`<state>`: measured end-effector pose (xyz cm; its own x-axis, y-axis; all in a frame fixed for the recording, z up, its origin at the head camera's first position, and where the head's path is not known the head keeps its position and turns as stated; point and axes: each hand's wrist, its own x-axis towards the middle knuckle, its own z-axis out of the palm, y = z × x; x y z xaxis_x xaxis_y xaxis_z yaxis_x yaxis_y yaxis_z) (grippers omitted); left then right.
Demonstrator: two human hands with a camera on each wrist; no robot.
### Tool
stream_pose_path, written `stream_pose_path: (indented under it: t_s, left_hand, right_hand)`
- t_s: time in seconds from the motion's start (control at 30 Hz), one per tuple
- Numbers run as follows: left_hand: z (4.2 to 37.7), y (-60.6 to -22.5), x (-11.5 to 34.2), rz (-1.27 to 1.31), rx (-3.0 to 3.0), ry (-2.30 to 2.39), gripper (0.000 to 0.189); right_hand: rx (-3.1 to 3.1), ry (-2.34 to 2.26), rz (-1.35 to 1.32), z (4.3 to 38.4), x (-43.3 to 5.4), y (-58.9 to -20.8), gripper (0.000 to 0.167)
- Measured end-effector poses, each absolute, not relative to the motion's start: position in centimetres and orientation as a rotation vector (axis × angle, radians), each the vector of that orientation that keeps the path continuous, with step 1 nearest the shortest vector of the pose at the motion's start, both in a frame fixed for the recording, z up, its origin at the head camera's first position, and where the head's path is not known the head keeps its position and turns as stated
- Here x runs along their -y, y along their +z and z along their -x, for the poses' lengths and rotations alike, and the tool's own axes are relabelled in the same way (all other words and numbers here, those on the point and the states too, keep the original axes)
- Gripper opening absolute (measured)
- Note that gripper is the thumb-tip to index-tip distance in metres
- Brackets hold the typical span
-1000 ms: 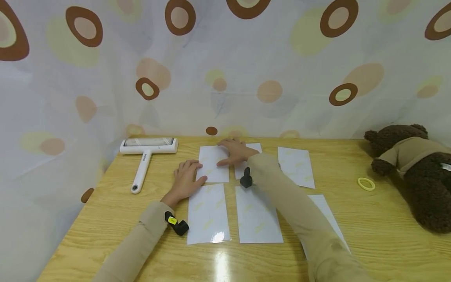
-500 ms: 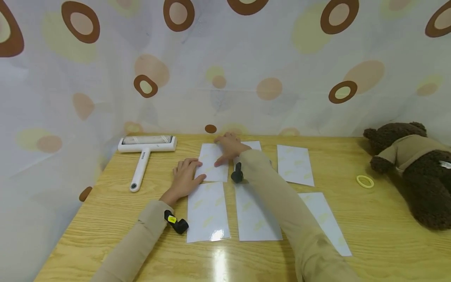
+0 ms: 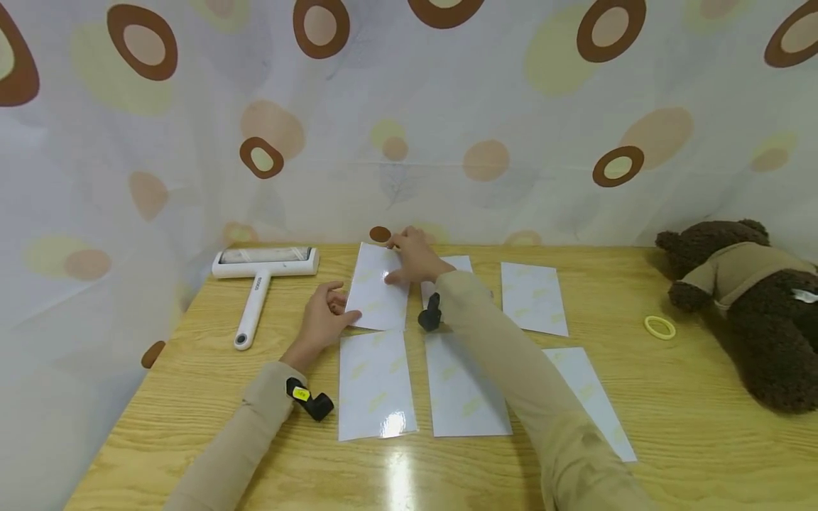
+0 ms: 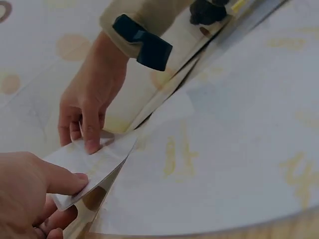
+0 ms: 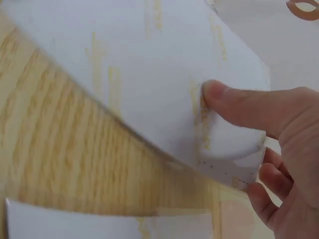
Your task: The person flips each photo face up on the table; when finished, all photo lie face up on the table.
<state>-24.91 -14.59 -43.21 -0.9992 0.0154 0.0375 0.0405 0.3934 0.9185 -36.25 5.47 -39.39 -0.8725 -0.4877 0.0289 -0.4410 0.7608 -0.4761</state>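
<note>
A white paper sheet with faint yellow print [image 3: 373,298] is tilted up off the table at the back left of the group. My left hand [image 3: 322,316] pinches its left edge, thumb on top and fingers curled beneath, as the left wrist view shows. On the opposite side, my right hand [image 3: 417,259] grips the sheet near its far right corner; in the right wrist view the thumb [image 5: 219,97] presses on its face. Just nearer lies a similar sheet [image 3: 377,387]. Beside it are another sheet [image 3: 469,404] and, partly hidden by the right sleeve, a third one [image 3: 464,263].
More sheets, one at the back [image 3: 533,298] and one in front [image 3: 597,404], lie right of the right forearm. A white lint roller [image 3: 263,284] is at left. At right are a yellow ring [image 3: 660,327] and a brown teddy bear [image 3: 760,312]. A patterned curtain [image 3: 441,106] hangs behind.
Both hands lay on the flat sheet before. Now the left fingers have curled under its edge, the right hand has risen slightly, and the sheet's far side has lifted from the table.
</note>
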Motion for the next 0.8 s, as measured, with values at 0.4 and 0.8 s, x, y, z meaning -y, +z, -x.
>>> stream_pose_path:
  t_s: [0.4,0.8]
  left_hand:
    - [24.5,-41.8,14.3,0.009,2.316,-2.187,0.047]
    - [24.0,-41.5,13.6,0.410,2.299,-2.225,0.058]
  right_hand:
    - [-2.800,-0.537,1.257,33.9,-4.2,-37.5,0.083]
    - [-2.665,-0.919,1.290,33.0,-4.3,-36.4,0.019]
